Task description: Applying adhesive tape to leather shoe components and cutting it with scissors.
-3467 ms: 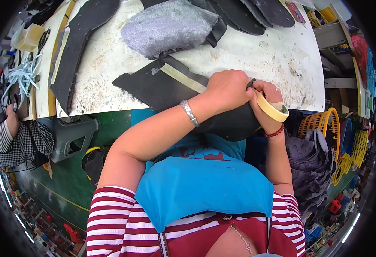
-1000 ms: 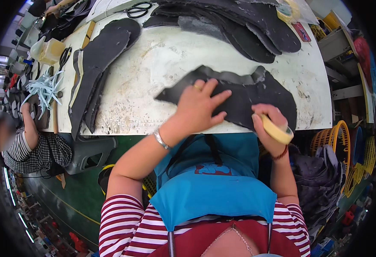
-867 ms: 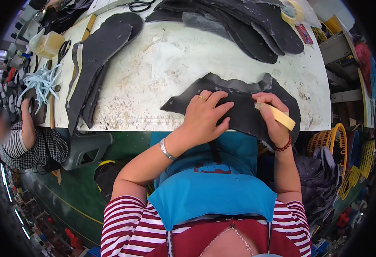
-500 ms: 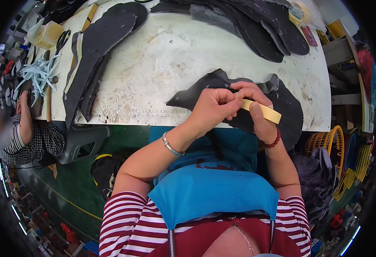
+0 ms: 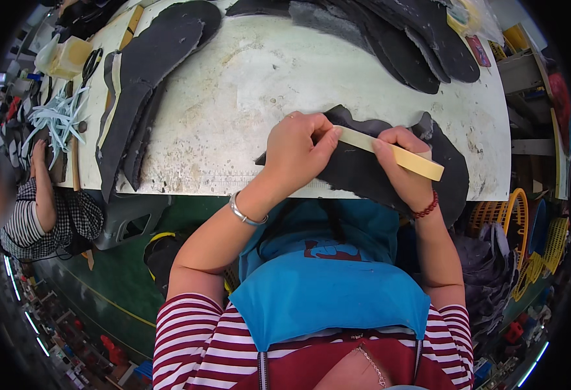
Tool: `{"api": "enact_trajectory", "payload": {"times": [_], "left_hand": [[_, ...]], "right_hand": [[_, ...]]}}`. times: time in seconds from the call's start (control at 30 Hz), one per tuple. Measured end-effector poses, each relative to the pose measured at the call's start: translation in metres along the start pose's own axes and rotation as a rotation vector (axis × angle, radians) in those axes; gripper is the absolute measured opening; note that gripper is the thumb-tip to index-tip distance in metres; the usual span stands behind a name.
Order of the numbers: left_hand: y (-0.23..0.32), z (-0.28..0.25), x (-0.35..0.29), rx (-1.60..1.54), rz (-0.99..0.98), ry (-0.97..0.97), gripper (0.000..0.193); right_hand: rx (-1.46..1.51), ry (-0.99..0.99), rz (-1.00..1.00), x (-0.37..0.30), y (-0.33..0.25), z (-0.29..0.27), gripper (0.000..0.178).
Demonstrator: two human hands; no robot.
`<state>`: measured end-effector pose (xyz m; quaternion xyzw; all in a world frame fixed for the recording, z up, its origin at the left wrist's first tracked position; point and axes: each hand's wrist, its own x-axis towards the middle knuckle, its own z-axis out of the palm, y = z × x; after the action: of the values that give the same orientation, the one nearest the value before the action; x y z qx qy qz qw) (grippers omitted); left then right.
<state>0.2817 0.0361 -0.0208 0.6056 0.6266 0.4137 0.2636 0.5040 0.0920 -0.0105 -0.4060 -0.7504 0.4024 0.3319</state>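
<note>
A narrow roll of cream-yellow tape (image 5: pixel 422 164) is held in my right hand (image 5: pixel 408 170), thumb and fingers closed around it. From the roll a short strip of tape runs left to my left hand (image 5: pixel 300 148), which pinches its free end between thumb and fingers. Both hands are above a dark, irregularly cut piece of felt-like fabric (image 5: pixel 357 170) lying at the table's near edge and hanging partly over it. My left hand covers the left part of that piece.
A white worktable (image 5: pixel 233 84) carries dark fabric stacks at left (image 5: pixel 162 52) and far right (image 5: pixel 396 45). Pale blue strips (image 5: pixel 58 120) and scissors (image 5: pixel 92 65) lie far left. A co-worker (image 5: pixel 45 208) sits at left. Yellow baskets (image 5: pixel 519 221) stand at lower right.
My hands, together before, have drawn apart: the left moved left with the tape's end, the right slightly right with the roll. A strip of tape now stretches between them.
</note>
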Motion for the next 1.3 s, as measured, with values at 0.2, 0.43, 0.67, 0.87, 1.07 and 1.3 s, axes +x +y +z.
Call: {"api": "enact_trajectory", "payload": {"times": [0.2, 0.43, 0.67, 0.87, 1.07, 1.3], "left_hand": [[-0.012, 0.013, 0.005, 0.221, 0.006, 0.047, 0.018], [-0.012, 0.022, 0.014, 0.294, 0.174, 0.057, 0.014], [-0.011, 0.031, 0.02, 0.466, 0.259, 0.101, 0.016], [0.0, 0.02, 0.035, 0.676, 0.214, 0.007, 0.015], [-0.002, 0.022, 0.018, 0.484, 0.525, 0.118, 0.013], [-0.012, 0.031, -0.025, 0.453, 0.582, -0.044, 0.043]], "right_hand": [[-0.227, 0.073, -0.058, 0.007, 0.007, 0.023, 0.017], [-0.249, 0.119, -0.041, 0.008, 0.012, 0.022, 0.017], [-0.302, 0.14, -0.1, 0.008, 0.017, 0.025, 0.015], [-0.718, 0.118, -0.225, 0.011, 0.007, 0.028, 0.015], [-0.788, 0.084, -0.212, 0.011, 0.005, 0.026, 0.014], [-0.778, 0.071, -0.245, 0.005, 0.01, 0.02, 0.016]]}}
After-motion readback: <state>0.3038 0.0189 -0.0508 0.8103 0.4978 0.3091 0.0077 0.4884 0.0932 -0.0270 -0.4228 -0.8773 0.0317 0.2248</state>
